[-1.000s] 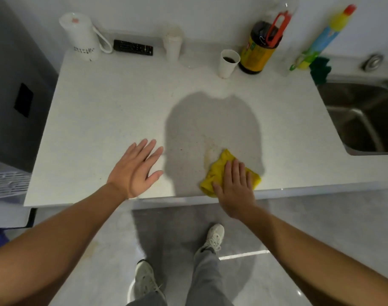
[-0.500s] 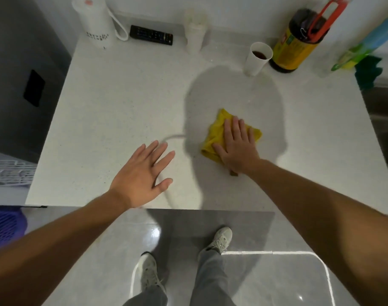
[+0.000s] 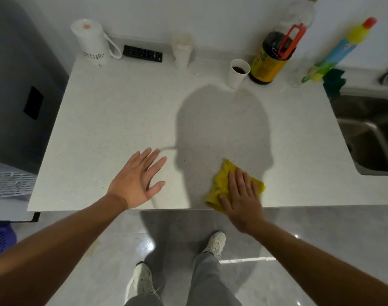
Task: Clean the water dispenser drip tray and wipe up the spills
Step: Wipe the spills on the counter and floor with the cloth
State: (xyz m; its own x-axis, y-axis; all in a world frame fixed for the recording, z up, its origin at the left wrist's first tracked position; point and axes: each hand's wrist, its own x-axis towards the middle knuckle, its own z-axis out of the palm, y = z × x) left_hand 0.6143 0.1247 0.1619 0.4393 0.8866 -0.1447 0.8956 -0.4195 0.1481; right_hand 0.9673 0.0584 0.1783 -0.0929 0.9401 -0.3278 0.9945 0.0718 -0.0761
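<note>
Yellow crumpled cloth (image 3: 222, 181) lies pressed under flat right hand (image 3: 241, 200); left hand (image 3: 134, 183), grip wide, holds nothing.

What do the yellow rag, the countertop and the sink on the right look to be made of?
The yellow rag looks like soft, matte cloth, perhaps microfibre: it bunches into folds under the flat right hand. The countertop looks like pale stone or a stone-look composite: hard, smooth and finely speckled. The sink looks like metal, probably stainless steel: dull grey with soft reflections.
</note>
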